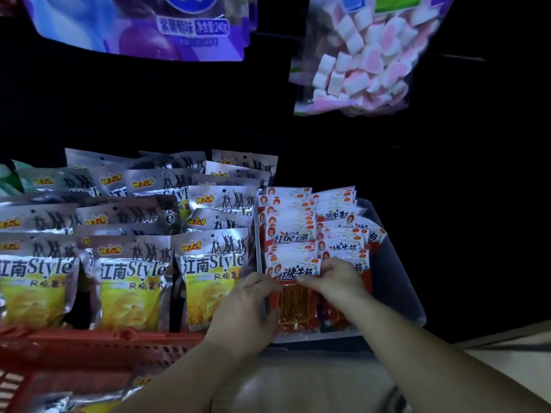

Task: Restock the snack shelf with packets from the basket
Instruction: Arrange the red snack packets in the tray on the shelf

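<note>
A red and white packet of snack sticks (293,296) stands at the front of the clear shelf bin (399,281), ahead of several like packets (313,231). My left hand (247,308) holds its left edge with curled fingers. My right hand (337,278) pinches its upper right part. A red basket (74,350) sits at the lower left with silver packets (74,400) inside.
Rows of silver and yellow chip packets (128,272) fill the shelf to the left of the bin. A purple bag (143,25) and a marshmallow bag (360,55) hang above. The space right of the bin is dark.
</note>
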`<state>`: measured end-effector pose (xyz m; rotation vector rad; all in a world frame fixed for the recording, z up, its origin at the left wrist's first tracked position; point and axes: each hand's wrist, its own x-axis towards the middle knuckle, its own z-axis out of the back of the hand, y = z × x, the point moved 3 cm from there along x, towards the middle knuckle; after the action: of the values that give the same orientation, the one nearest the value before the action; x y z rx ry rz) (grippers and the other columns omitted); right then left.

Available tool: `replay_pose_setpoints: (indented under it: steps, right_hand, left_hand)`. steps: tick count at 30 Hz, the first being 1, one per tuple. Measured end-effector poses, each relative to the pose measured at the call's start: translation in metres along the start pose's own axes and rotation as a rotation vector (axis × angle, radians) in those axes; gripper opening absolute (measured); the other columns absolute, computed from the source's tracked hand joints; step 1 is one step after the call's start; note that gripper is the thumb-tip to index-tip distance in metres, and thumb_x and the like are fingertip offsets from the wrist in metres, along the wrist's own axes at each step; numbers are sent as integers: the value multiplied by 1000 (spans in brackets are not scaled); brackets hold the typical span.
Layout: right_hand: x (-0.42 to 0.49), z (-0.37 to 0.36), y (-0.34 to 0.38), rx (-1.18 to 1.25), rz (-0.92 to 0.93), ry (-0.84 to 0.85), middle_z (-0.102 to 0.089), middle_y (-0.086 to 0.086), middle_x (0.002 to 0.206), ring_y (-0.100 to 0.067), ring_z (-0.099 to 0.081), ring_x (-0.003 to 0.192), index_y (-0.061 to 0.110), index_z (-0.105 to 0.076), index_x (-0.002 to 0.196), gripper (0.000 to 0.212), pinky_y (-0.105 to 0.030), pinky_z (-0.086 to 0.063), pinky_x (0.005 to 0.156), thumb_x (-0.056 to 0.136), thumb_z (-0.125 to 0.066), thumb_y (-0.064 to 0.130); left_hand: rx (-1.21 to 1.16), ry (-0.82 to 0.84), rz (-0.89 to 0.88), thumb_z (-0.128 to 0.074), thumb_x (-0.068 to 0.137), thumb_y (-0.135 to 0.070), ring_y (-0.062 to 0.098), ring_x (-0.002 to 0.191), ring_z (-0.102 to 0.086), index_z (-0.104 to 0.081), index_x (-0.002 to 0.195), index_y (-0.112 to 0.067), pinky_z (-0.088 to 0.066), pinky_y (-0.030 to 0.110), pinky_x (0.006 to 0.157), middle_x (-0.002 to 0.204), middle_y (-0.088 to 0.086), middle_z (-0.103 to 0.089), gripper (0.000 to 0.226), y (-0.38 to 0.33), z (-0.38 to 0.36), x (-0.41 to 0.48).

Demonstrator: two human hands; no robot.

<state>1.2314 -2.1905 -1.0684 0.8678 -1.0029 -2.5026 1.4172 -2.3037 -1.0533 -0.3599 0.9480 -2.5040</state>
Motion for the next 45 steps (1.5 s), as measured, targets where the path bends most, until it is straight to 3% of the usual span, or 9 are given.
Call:
replay_pose_setpoints:
  steps: [8, 15, 19, 26, 29, 35, 38, 41, 45]
  right_hand:
    - [-12, 24, 18, 41, 74, -46, -70, -6, 78, -20, -68, 77, 10, -63, 75, 27, -30, -52, 68, 78, -89, 16]
    - [-30, 37, 24, 241, 74, 109, -74, 0, 100, -14, -63, 112, 22, -47, 74, 32, -51, -56, 93, 99, -68, 21]
    - [-44, 44, 39, 333, 109, 69, -71, 1, 104, -16, -59, 120, 23, -47, 77, 30, -38, -56, 79, 100, -67, 23]
    - [-75, 49, 65, 389, 164, 12, -70, 3, 109, -17, -68, 102, 46, -55, 120, 39, -41, -57, 93, 91, -77, 34]
    - [-99, 53, 81, 291, 236, 105, -68, 10, 105, -1, -68, 89, 56, -41, 139, 66, -20, -58, 76, 97, -70, 14]
    - [-145, 71, 95, 319, 269, -47, -75, -6, 111, -20, -74, 99, 63, -40, 142, 74, -44, -63, 85, 97, -69, 10]
    - [-157, 75, 94, 381, 254, -77, -70, -7, 125, -23, -72, 104, 61, -50, 135, 70, -44, -64, 83, 95, -71, 8]
    - [-161, 73, 95, 275, 278, 24, -57, -1, 143, -17, -69, 109, 54, -54, 135, 67, -41, -64, 83, 92, -74, 6]
    - [-162, 80, 103, 280, 316, 191, -59, 0, 140, -17, -72, 105, 46, -46, 146, 84, -47, -63, 87, 87, -75, -6]
  left_hand:
    - [5, -92, 50, -58, 82, -33, 1, 110, -59, -70, 116, -35, -50, 20, 88, 119, -23, -64, 36, 0, 19, 5]
    - [-104, -32, 206, -77, 85, -31, 3, 124, -52, -50, 143, -36, -44, 22, 103, 132, -19, -57, 63, -24, 29, 9]
    - [-234, 12, 279, -78, 87, -30, 1, 120, -56, -47, 147, -32, -47, 22, 101, 130, -14, -61, 67, -36, 28, 7]
    - [-809, -123, 435, -71, 93, -3, 31, 88, -74, -71, 98, -8, -59, 25, 66, 91, 13, -76, 7, -51, 40, 6]
    - [-1033, -129, 452, -67, 96, -3, 30, 90, -76, -68, 112, -10, -62, 33, 69, 98, 15, -77, 18, -65, 54, 2]
    - [-1080, -95, 399, -78, 88, -8, 26, 96, -76, -49, 136, -42, -61, 51, 87, 102, 11, -76, 65, -91, 71, -14]
    - [-1042, -109, 332, -74, 89, 3, 30, 87, -77, -61, 123, -32, -62, 56, 79, 100, 9, -77, 51, -109, 77, -27]
    - [-1012, -73, 326, -73, 91, 0, 27, 78, -76, -68, 115, -33, -64, 43, 69, 95, 12, -78, 42, -110, 80, -33]
    - [-1067, 160, 278, -76, 85, 8, 20, 98, -75, -47, 139, -43, -58, 29, 76, 110, 2, -78, 80, -105, 89, -38]
